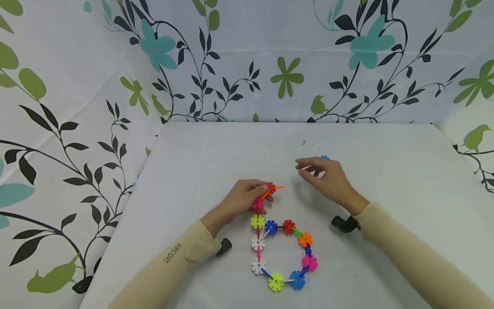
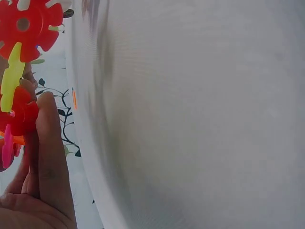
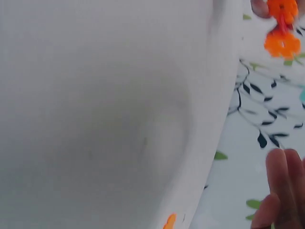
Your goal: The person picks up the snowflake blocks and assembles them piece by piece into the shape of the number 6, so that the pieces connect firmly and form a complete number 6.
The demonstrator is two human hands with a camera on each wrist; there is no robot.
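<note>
My left hand (image 1: 244,197) pinches a red notched interlocking disc (image 1: 271,187) at the upper end of a chain; an orange disc (image 1: 280,187) seen edge-on sticks out to its right. Below the hand, a pink disc (image 1: 258,203) and a yellow disc (image 1: 257,221) lead into a closed loop of many-coloured discs on the table, with a white disc (image 1: 258,267) at its lower left. My right hand (image 1: 329,178) hovers to the right, apart from the chain, fingers extended and nothing visible between them. Its fingers (image 3: 283,181) also look unloaded in the right wrist view.
Partly hidden behind the right hand is a blue disc (image 1: 325,157). Small orange pieces (image 2: 75,99) show near the table edge in the wrist views. The white table (image 1: 216,159) backs onto a leaf-patterned cloth (image 1: 247,51). Black wrist devices (image 1: 345,224) sit beneath both forearms.
</note>
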